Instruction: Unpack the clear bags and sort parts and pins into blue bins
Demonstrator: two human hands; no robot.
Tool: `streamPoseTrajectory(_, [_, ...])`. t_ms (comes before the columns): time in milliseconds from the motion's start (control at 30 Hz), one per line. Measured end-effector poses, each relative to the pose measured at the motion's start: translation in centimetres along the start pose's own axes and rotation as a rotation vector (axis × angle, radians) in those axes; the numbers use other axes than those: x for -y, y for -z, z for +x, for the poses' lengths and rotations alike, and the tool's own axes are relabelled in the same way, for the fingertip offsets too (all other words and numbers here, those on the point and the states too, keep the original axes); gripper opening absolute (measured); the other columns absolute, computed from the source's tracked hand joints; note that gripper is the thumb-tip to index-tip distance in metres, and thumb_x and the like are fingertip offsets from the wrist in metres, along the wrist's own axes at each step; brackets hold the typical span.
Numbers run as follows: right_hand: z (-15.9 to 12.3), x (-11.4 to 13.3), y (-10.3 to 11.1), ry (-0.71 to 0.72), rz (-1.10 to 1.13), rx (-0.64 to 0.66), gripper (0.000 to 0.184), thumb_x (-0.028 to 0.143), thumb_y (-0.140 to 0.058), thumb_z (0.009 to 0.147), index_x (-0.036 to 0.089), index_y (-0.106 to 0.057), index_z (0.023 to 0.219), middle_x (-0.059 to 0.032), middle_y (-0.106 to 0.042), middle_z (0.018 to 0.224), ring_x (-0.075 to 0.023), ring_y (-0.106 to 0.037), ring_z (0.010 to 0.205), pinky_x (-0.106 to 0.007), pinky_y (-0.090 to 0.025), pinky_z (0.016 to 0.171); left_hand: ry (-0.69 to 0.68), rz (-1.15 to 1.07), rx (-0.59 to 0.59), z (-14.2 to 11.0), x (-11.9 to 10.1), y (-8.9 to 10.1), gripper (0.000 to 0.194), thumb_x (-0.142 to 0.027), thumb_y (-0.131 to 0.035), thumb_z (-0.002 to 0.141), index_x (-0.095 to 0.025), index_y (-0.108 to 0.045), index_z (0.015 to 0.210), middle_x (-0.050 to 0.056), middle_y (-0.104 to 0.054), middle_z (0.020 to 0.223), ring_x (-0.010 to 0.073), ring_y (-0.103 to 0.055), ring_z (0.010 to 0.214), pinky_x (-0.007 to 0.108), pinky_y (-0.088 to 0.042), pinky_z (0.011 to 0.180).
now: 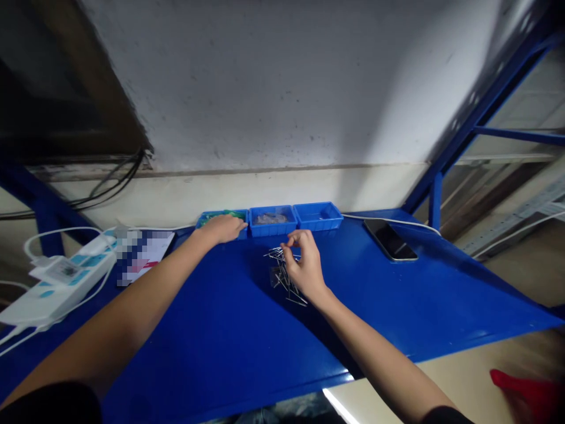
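Observation:
My left hand (226,228) reaches over the left blue bin (242,235), which holds green pieces (229,213). Its fingertips are hidden from me, so what it touches inside cannot be told. My right hand (304,262) is closed in a pinch, thumb against forefinger, above a loose pile of thin metal rods (285,281) on the blue table. Whatever sits between those fingertips is too small to make out. Part of the pile is covered by the right hand.
The middle blue bin (273,228) holds small pieces in clear plastic, beside a right blue bin (318,217). A phone (391,240) lies at the right of the blue table (229,341). At left are a white power strip (66,285) with cables and a printed box (150,250).

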State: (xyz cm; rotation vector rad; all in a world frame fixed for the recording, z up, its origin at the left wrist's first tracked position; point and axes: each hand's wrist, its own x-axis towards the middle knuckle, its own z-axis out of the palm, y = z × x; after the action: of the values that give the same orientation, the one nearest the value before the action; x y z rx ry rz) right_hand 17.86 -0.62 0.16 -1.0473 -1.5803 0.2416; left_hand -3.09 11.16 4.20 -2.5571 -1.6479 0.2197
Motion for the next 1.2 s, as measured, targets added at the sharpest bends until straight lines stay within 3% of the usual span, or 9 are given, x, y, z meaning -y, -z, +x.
streamPoseTrajectory(133, [1.2,-1.6,1.2,-0.013,-0.047,-0.091,0.009,0.016,-0.051,0.081,0.021,-0.047,0.074,-0.0038,-0.052,0.086,-0.0194,-0.051,0.087,-0.035,-0.042,0.078,0.017,-0.049,-0.133,-2.0,-1.5,-1.3,0.052,-0.046,-0.03,0.092,-0.01,-0.054,0.121,0.02,-0.057,0.118,0.0337,-0.049,0.114,0.047,-0.04,0.092])
streamPoseTrajectory(267, [1.4,-3.0,1.2,0.003,-0.079,-0.049,0.007,0.018,-0.053,0.08,0.02,-0.049,0.074,-0.0033,-0.055,0.082,-0.0196,-0.052,0.084,-0.034,-0.042,0.076,-0.001,-0.332,-0.541,-4.4,-5.1,-3.2,0.053,-0.043,-0.03,0.094,-0.016,-0.031,0.139,0.016,-0.04,0.137,0.029,-0.035,0.128,0.046,-0.03,0.104])
streamPoseTrajectory(333, [1.2,-3.4,0.7,0.002,-0.09,0.007,0.007,0.019,-0.053,0.08,0.02,-0.05,0.074,-0.0029,-0.056,0.08,-0.0191,-0.052,0.082,-0.034,-0.043,0.075,-0.064,-0.465,-0.493,-5.1,-7.4,-4.2,0.055,-0.046,-0.03,0.094,-0.02,-0.027,0.141,0.014,-0.034,0.142,0.0278,-0.031,0.131,0.046,-0.029,0.107])
streamPoseTrajectory(500, [0.6,-3.8,0.4,-0.126,-0.029,0.175,0.014,0.029,-0.048,0.086,0.018,-0.05,0.093,-0.0041,-0.059,0.084,-0.0167,-0.057,0.077,-0.032,-0.048,0.071,-0.302,-0.48,-0.114,-5.2,-11.8,-5.5,0.068,-0.065,-0.043,0.081,-0.034,-0.03,0.14,0.007,-0.007,0.155,0.0415,-0.001,0.138,0.063,-0.017,0.105])
streamPoseTrajectory(567, [-0.3,-3.7,1.7,-0.096,-0.053,0.34,0.04,0.038,-0.052,0.085,0.016,-0.044,0.117,-0.0108,-0.059,0.104,-0.0208,-0.058,0.094,-0.037,-0.048,0.08,-0.335,-0.443,-0.053,-5.2,-12.3,-5.7,0.07,-0.066,-0.045,0.079,-0.034,-0.032,0.14,0.008,-0.008,0.154,0.042,-0.001,0.138,0.064,-0.011,0.106])
streamPoseTrajectory(667, [-2.2,-3.6,4.6,0.112,-0.232,0.675,0.092,0.06,-0.063,0.07,0.017,-0.023,0.141,-0.0206,-0.037,0.14,-0.035,-0.035,0.129,-0.055,-0.034,0.099,-0.339,-0.432,-0.069,-6.1,-11.9,-6.2,0.067,-0.063,-0.039,0.084,-0.03,-0.031,0.141,0.011,-0.013,0.153,0.0375,-0.008,0.139,0.06,-0.013,0.108])
streamPoseTrajectory(767, [-3.6,-3.6,6.3,0.218,-0.35,0.894,0.11,0.072,-0.06,0.062,0.022,-0.011,0.146,-0.0193,-0.016,0.151,-0.0391,-0.015,0.137,-0.063,-0.015,0.106,-0.364,-0.447,-0.147,-7.6,-11.4,-6.9,0.061,-0.06,-0.038,0.086,-0.028,-0.036,0.138,0.009,-0.02,0.152,0.0333,-0.013,0.139,0.055,-0.018,0.11])
streamPoseTrajectory(1067, [-1.6,-4.0,1.0,0.262,-0.237,0.898,0.116,0.071,-0.062,0.059,0.016,-0.009,0.147,-0.02,-0.027,0.147,-0.033,-0.025,0.136,-0.05,-0.027,0.108,-0.327,-0.613,-0.216,-8.8,-11.5,-6.1,0.044,-0.036,-0.039,0.093,-0.021,-0.04,0.134,0.01,-0.041,0.141,0.0245,-0.036,0.131,0.043,-0.032,0.107])
streamPoseTrajectory(1200, [-0.5,-4.8,2.0,0.275,-0.309,0.744,0.1,0.069,-0.057,0.068,0.019,-0.018,0.146,-0.0172,-0.034,0.144,-0.0331,-0.026,0.136,-0.057,-0.017,0.11,-0.252,-0.672,-0.247,-8.9,-10.9,-6.1,0.039,-0.035,-0.036,0.094,-0.022,-0.045,0.13,0.009,-0.042,0.141,0.024,-0.04,0.128,0.043,-0.035,0.106])
